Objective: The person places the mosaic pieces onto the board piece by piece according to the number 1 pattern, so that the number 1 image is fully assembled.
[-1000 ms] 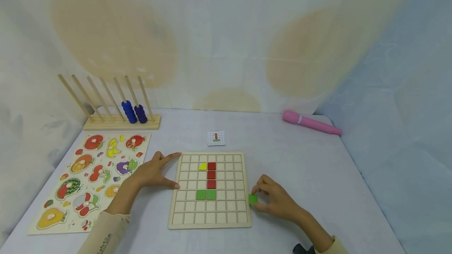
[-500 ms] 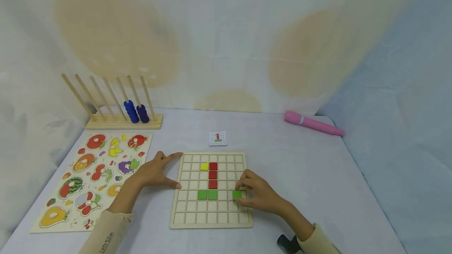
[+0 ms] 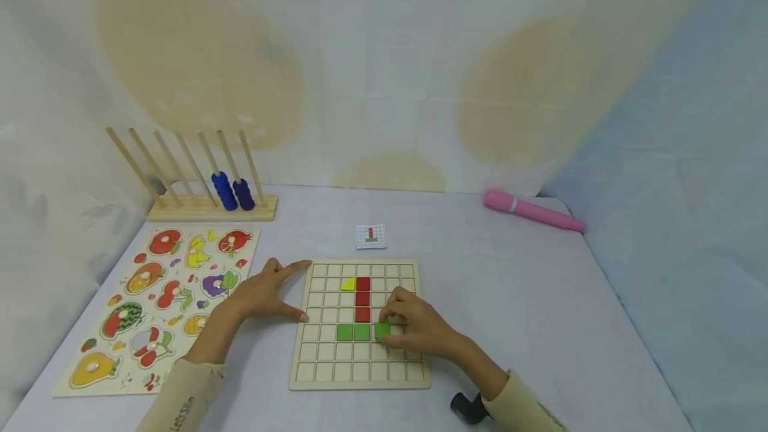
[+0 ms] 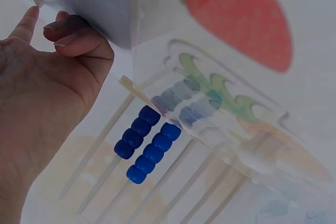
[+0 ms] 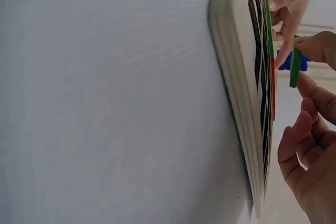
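My right hand (image 3: 417, 325) pinches a green square tile (image 5: 295, 62) between thumb and finger, close over the wooden grid board (image 3: 358, 377). In the head view that tile overlaps the cell just right of two green tiles (image 3: 353, 332) lying side by side. Above these run three red tiles (image 3: 363, 299) in a column, with a yellow tile (image 3: 348, 284) with a slanted edge left of the top one. My left hand (image 3: 261, 295) rests at the board's left edge, thumb and forefinger spread apart, the other fingers bent; the left wrist view shows its palm (image 4: 52, 87).
Behind the board lies a small printed pattern card (image 3: 370, 236). A fruit puzzle board (image 3: 138, 372) lies at the left, below a wooden peg abacus (image 3: 210, 209) with blue beads. A pink marker-like stick (image 3: 534, 211) lies at the back right.
My right hand has carried the green tile leftward from beside the board's right edge to over the cell next to the two green tiles. The left hand has kept its place at the board.
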Available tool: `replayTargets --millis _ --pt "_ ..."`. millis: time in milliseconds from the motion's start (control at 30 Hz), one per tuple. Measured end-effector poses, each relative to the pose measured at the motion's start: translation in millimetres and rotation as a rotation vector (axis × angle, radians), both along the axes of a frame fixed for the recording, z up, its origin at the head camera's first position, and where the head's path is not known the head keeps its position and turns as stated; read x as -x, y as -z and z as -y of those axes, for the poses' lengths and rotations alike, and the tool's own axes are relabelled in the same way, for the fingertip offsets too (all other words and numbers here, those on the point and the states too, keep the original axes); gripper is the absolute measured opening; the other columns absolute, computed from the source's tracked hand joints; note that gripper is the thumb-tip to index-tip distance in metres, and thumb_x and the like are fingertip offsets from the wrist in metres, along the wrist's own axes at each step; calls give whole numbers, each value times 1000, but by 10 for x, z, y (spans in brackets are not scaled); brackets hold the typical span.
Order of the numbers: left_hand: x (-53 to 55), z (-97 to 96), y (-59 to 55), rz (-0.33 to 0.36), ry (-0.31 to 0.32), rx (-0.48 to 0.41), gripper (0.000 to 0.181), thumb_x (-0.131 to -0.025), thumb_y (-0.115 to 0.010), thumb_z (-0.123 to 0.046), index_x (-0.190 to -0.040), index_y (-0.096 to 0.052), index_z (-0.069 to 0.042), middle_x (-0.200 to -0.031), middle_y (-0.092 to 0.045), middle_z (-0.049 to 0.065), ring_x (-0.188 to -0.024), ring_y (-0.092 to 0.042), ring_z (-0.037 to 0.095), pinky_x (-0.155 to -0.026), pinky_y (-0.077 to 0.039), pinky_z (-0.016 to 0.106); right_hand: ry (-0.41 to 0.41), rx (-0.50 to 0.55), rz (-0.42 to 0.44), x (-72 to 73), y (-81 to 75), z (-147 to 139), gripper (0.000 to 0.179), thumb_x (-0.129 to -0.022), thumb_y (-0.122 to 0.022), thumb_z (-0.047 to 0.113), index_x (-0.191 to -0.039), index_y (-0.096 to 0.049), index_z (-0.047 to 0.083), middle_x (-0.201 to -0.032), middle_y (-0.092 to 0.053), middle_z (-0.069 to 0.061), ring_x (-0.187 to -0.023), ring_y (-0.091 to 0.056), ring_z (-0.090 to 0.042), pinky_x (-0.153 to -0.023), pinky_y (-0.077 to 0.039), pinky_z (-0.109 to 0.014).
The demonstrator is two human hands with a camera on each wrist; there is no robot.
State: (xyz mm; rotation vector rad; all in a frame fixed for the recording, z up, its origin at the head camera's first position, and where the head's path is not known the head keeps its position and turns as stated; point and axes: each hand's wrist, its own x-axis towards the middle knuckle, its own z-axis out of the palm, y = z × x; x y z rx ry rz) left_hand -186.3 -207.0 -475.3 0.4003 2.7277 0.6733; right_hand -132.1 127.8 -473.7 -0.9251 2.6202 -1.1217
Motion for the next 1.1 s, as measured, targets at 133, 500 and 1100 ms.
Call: replayTargets --millis 133,500,1100 --pt "-4 6 -2 1 -1 0 110 -60 -87 -61 -153 -38 -29 -105 -43 11 -74 -46 22 -60 -37 34 -2 -57 -33 15 32 38 20 -78 -83 19 -93 -71 12 -92 -49 2 -84 -49 -10 -74 -44 -19" --pt "-25 4 -7 5 -3 9 110 -59 -87 -61 -153 -38 -29 -105 -43 12 -75 -47 22 -60 -38 34 -6 -135 -114 -15 79 81 21 -78 -83 19 -94 -73 12 -91 -49 5 -83 -48 -7 -76 -45 -19" --pt "19 -78 -266 -218 0 -25 100 -70 -83 -57 -152 -40 -19 -122 -40 18 -77 -47 24 -61 -40 35 165 -179 -205 160 -126 -98 57 -79 -83 40 -122 -64 8 -110 -53 -5 -95 -52 -15 -82 -49 -29"
